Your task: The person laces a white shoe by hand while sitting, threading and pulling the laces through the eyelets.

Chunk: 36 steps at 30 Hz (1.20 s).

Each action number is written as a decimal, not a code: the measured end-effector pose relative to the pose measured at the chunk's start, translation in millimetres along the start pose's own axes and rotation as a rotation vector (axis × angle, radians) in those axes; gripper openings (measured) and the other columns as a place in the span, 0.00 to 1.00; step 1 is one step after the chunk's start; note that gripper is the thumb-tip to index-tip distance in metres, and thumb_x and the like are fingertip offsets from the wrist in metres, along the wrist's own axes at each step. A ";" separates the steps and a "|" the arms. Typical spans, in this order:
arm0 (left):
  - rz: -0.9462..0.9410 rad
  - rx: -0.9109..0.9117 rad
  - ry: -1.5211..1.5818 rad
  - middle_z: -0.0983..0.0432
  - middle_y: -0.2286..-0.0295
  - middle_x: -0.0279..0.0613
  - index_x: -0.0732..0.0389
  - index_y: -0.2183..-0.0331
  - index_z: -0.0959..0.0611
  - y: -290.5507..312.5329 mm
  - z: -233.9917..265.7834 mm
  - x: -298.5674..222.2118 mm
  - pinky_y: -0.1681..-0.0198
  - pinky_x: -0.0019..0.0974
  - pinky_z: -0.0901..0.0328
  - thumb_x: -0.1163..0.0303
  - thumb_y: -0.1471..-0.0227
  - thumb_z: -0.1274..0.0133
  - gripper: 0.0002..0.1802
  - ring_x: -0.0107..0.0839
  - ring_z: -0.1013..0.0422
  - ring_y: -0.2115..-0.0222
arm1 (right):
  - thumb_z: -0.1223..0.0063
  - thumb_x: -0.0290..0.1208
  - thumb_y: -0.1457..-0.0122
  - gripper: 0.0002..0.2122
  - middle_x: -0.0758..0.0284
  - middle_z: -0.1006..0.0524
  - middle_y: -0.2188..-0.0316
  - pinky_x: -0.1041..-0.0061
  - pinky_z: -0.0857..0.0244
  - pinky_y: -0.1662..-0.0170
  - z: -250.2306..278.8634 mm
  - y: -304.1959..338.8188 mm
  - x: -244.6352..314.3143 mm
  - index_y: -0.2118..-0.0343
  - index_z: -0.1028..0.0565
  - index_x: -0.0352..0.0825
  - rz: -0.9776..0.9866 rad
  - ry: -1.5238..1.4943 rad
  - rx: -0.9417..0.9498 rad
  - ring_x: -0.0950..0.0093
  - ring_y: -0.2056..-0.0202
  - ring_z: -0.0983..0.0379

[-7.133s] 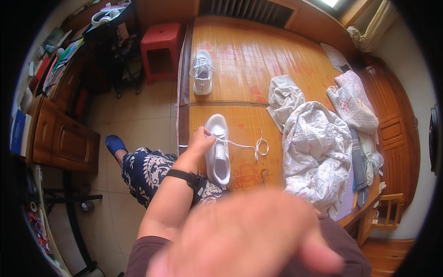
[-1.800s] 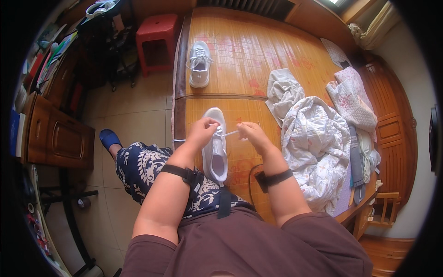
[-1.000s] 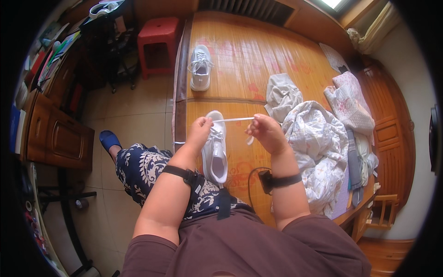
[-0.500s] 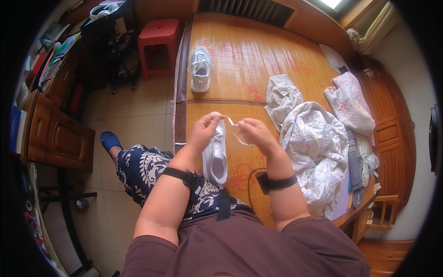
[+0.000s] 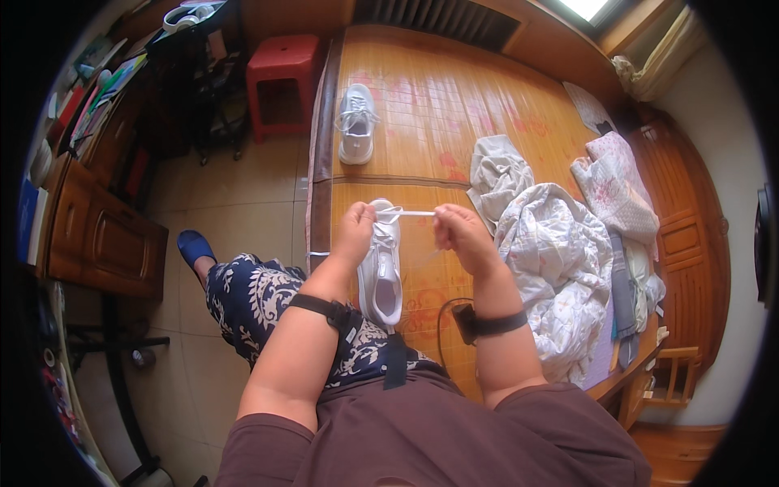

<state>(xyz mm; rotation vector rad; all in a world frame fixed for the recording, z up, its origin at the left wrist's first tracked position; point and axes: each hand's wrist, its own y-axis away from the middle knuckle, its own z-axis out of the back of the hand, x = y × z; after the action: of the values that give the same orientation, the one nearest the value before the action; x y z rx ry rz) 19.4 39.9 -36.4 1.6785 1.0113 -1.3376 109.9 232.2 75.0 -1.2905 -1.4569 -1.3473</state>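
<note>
Since half a second ago our hands have drawn apart again, and the white lace (image 5: 418,213) now runs taut and level between them, where it hung slack before.

Item, white sneaker (image 5: 381,264): lies on the bamboo mat (image 5: 454,105) of the bed, at the mat's near left edge, toe toward the far side, opening toward us. The lace leaves its far end.

Item, left hand (image 5: 355,231): fingers pinched shut on the left end of the lace, resting against the sneaker's toe. A black band sits on that forearm.

Item, right hand (image 5: 457,231): grip closed on the right end of the lace, held just right of the sneaker and clear of it. A black band sits on that wrist too.

Item, second white sneaker (image 5: 356,123): on the same mat, farther off, well apart from the first.

Item, pale crumpled bedding (image 5: 560,260): heaped right of our right hand, with further cloth (image 5: 497,169) beyond it.

Item, red stool (image 5: 281,77): on the tiled floor, far left of the bed.

Item, blue slipper (image 5: 195,246): on the floor at left, near our patterned trouser leg.

Item, wooden cabinet (image 5: 101,243): far left.
</note>
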 end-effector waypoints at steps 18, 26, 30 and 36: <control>0.007 0.284 0.014 0.38 0.83 0.23 0.60 0.65 0.21 25.3 -15.6 -35.3 0.81 0.21 0.48 0.62 0.37 0.55 0.13 0.13 0.45 0.84 | 0.50 0.35 0.38 0.13 0.78 0.33 0.85 0.85 0.46 0.78 -30.2 -10.0 -15.4 0.77 0.25 0.34 -0.004 0.370 0.023 0.88 0.82 0.40; 0.046 0.253 0.094 0.38 0.82 0.24 0.58 0.73 0.25 18.1 -7.9 -30.3 0.79 0.22 0.48 0.61 0.37 0.56 0.14 0.15 0.44 0.83 | 0.50 0.33 0.38 0.11 0.75 0.28 0.80 0.85 0.41 0.73 -26.2 -10.7 -18.2 0.75 0.24 0.33 0.102 0.270 -0.045 0.87 0.78 0.36; 0.077 0.232 0.055 0.37 0.82 0.25 0.58 0.75 0.24 18.3 -5.7 -31.9 0.77 0.23 0.45 0.61 0.37 0.54 0.16 0.16 0.41 0.81 | 0.50 0.32 0.38 0.09 0.72 0.24 0.72 0.85 0.38 0.67 -24.1 -8.3 -7.9 0.70 0.24 0.32 0.119 -0.002 -0.044 0.87 0.73 0.33; 0.066 0.304 0.091 0.36 0.81 0.25 0.58 0.73 0.23 17.5 -7.9 -28.7 0.77 0.23 0.46 0.59 0.38 0.54 0.16 0.15 0.42 0.81 | 0.51 0.31 0.38 0.09 0.65 0.20 0.66 0.84 0.36 0.66 -32.3 -8.6 -13.2 0.68 0.23 0.32 0.135 -0.299 0.112 0.84 0.71 0.29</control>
<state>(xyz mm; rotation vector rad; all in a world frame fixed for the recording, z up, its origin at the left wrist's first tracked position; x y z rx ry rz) 34.3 36.3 -5.5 1.9957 0.8248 -1.4377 100.9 198.7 65.5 -1.5352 -1.5873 -1.0016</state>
